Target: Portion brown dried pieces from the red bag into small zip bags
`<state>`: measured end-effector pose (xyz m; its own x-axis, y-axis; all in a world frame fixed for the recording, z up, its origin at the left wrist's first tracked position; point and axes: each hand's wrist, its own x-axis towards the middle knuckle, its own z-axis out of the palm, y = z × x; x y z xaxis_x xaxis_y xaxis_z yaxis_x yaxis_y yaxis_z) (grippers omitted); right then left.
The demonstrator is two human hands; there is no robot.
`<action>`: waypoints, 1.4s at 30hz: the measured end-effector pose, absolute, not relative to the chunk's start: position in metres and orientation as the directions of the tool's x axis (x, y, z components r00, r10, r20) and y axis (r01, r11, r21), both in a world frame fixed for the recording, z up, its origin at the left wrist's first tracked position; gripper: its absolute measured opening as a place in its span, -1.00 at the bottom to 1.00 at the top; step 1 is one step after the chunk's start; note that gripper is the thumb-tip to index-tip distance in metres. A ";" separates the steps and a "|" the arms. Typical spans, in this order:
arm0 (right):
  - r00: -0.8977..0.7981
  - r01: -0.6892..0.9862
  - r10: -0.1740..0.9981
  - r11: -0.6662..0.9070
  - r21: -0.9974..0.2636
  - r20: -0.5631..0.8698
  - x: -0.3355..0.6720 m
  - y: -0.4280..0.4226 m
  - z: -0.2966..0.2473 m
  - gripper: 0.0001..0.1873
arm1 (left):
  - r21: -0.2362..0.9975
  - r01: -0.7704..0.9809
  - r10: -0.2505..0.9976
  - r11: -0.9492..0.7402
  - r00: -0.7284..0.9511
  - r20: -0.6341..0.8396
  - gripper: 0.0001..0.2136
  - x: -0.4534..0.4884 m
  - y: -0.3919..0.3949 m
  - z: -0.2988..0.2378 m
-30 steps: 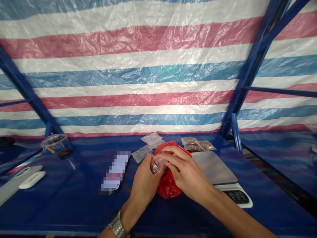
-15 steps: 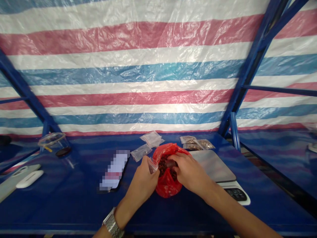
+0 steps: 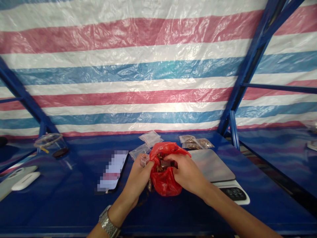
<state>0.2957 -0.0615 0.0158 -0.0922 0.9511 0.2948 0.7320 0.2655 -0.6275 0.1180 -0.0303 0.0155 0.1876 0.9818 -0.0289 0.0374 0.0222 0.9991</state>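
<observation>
A red plastic bag [image 3: 166,183] stands open on the blue table, with small brown dried pieces [image 3: 159,168] inside. At the bag's left rim, my left hand [image 3: 139,175] is closed on a small clear zip bag [image 3: 144,160]. Brownish bits show in the lower part of that bag, below my fingers. My right hand [image 3: 187,170] reaches into the red bag from the right. Between its thumb and fingers is a small, shiny, scoop-like piece [image 3: 166,163], partly hidden by the hand and the bag.
A kitchen scale [image 3: 213,165] sits right of the red bag. Behind are filled zip bags [image 3: 194,142] and flat clear bags [image 3: 150,138]. Leftward lie a phone [image 3: 114,170], a white case [image 3: 26,181] and a plastic cup [image 3: 53,145]. Blue frame posts [image 3: 237,86] rise behind.
My left hand has shifted slightly left and tilted, and the zip bag's lower part with bits now shows beneath it. My right hand's scoop-like piece has moved left within the red bag.
</observation>
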 end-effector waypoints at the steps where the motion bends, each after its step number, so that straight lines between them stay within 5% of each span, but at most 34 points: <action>1: -0.088 0.737 0.949 0.266 -0.621 0.302 0.295 -0.062 0.016 -0.53 | 0.999 0.014 0.980 0.033 0.195 -0.035 -0.83 0.118 -0.030 0.014; 15: -0.045 0.498 0.929 0.339 -0.798 0.366 0.300 -0.057 0.027 -0.72 | 0.866 0.420 0.963 -0.270 0.133 0.236 -0.88 0.112 -0.024 0.010; 26: -0.253 0.743 0.759 0.549 -0.382 0.600 0.280 -0.069 0.039 -0.51 | 0.858 0.426 0.954 -0.288 0.202 0.220 -0.96 0.120 -0.031 0.013; 35: -0.244 0.761 0.735 0.549 -0.345 0.632 0.288 -0.068 0.041 -0.60 | 0.830 0.461 0.948 -0.315 0.186 0.257 -0.93 0.118 -0.028 0.004; 42: -0.227 0.898 0.897 0.344 -0.276 0.379 0.303 -0.064 0.041 -0.63 | 0.815 0.500 0.953 -0.292 0.218 0.208 -0.89 0.112 -0.026 0.004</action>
